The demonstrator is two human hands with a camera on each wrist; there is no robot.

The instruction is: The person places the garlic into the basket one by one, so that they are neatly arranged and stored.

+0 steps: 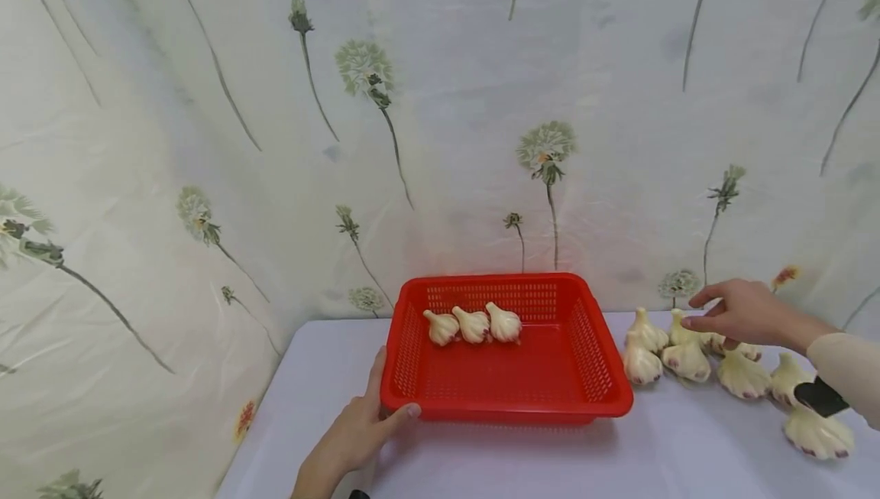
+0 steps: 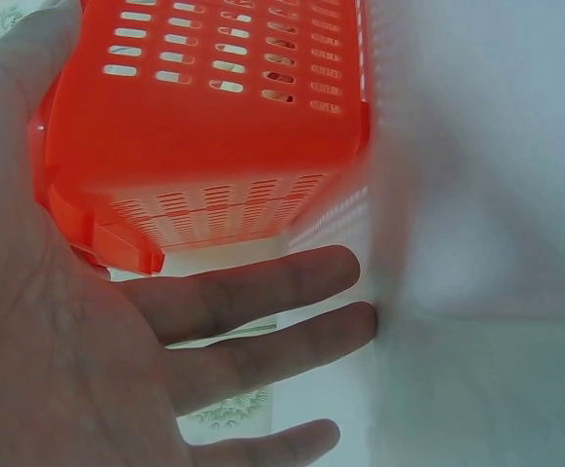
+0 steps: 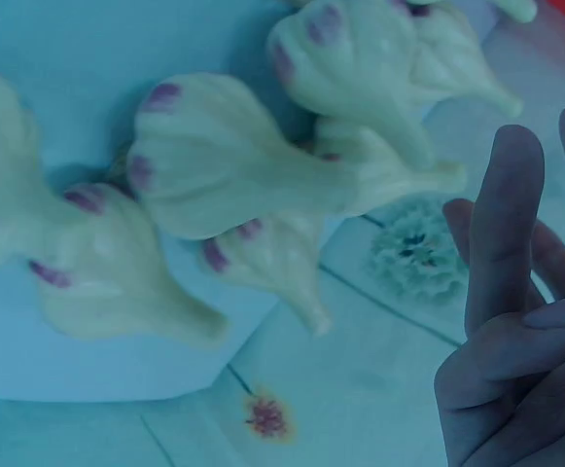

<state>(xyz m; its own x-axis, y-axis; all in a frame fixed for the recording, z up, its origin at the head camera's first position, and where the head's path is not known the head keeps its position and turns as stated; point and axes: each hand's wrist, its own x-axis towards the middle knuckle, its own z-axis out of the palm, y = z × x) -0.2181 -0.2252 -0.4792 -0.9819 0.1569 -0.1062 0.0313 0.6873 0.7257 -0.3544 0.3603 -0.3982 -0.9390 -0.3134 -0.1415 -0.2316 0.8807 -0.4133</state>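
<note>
A red plastic basket [image 1: 509, 409] with slotted walls stands on the table. Three garlic bulbs [image 1: 473, 325] lie side by side inside, toward its back left. At the front left corner my left hand [image 1: 354, 434] touches the basket, its thumb by the front rim. Straight, spread fingers [image 2: 272, 292] show below the basket wall in the left wrist view. Several more garlic bulbs [image 1: 742, 375] lie clustered to the right of the basket. Over the back of that cluster hovers my right hand [image 1: 752, 315], fingers loosely bent and holding nothing. Some bulbs behind it are partly hidden.
A white-covered table [image 1: 660, 453] carries everything. Behind it and along the left hangs a pale curtain [image 1: 440, 140] printed with dandelions. The garlic cluster reaches close to the table's back edge, and one bulb [image 1: 818, 432] lies nearer the front right.
</note>
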